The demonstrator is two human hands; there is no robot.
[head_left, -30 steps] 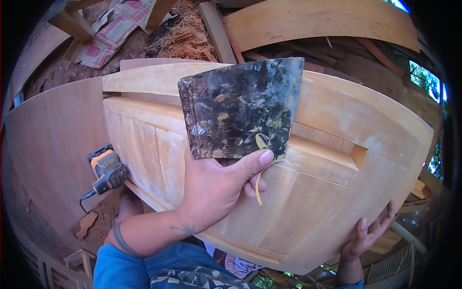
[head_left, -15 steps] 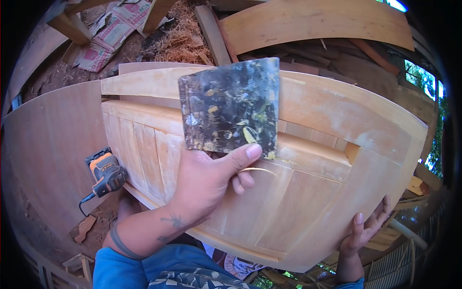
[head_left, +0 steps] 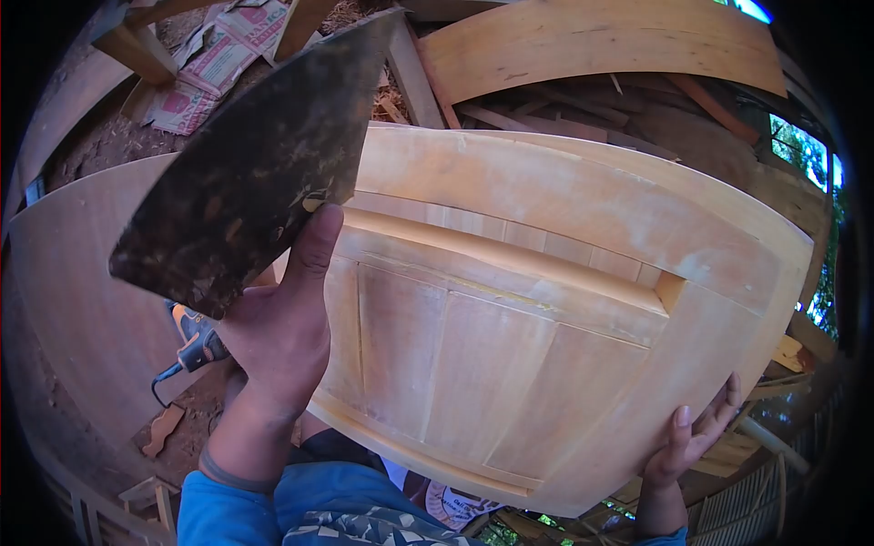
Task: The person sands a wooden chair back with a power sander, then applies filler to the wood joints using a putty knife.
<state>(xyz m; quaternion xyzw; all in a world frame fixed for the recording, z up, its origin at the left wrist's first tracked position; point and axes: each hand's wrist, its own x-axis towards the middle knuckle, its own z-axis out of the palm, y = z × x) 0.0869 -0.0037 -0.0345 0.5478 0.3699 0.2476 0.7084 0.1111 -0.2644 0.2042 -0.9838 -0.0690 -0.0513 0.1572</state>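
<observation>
Swung leftward, the flat, stained black plate is clamped in the left hand over the pale wooden panel, whose edge the right hand touches, thumb apart; slackened grip could mean gouging.

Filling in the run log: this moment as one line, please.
left hand: grips dark plate | right hand: at edge of wooden panel | sander: beside wooden panel
</observation>
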